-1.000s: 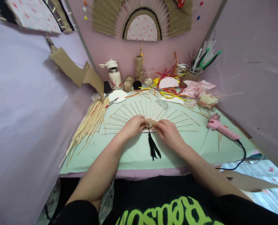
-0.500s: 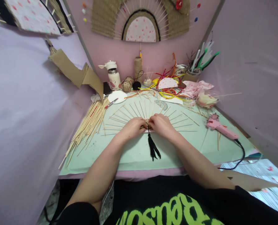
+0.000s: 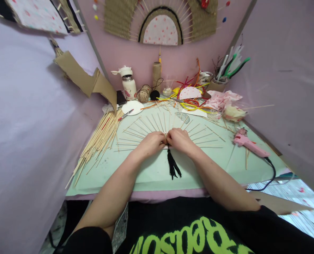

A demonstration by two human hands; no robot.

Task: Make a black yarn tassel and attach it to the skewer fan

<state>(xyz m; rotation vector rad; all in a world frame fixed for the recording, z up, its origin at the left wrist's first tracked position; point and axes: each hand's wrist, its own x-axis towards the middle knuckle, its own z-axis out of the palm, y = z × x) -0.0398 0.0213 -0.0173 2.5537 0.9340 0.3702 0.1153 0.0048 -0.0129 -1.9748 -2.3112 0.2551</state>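
Thin wooden sticks (image 3: pixel 152 122) fan out in a half circle on the pale green tabletop. At the centre where they meet, my left hand (image 3: pixel 155 141) and my right hand (image 3: pixel 178 138) are closed side by side, fingertips almost touching. Between them runs the cord of a black tassel (image 3: pixel 173 165), which lies toward me on the cloth. Both hands pinch at the tassel's cord, though the fingers cover most of it and the stick ends beneath. A small pale base strip (image 3: pixel 165 147) shows partly under the hands.
Loose sticks (image 3: pixel 100 141) are heaped at the left. A pink glue gun (image 3: pixel 249 144) with a black cable lies at the right. Along the back stand a white bottle (image 3: pixel 129 86), twine ball (image 3: pixel 143 94), pipe cleaners (image 3: pixel 191 105) and a cup holding green-handled pliers (image 3: pixel 233 68).
The hands stay at the fan's centre, with fingers slightly closer together. The tassel hangs in nearly the same place. The whole view has shifted a little.
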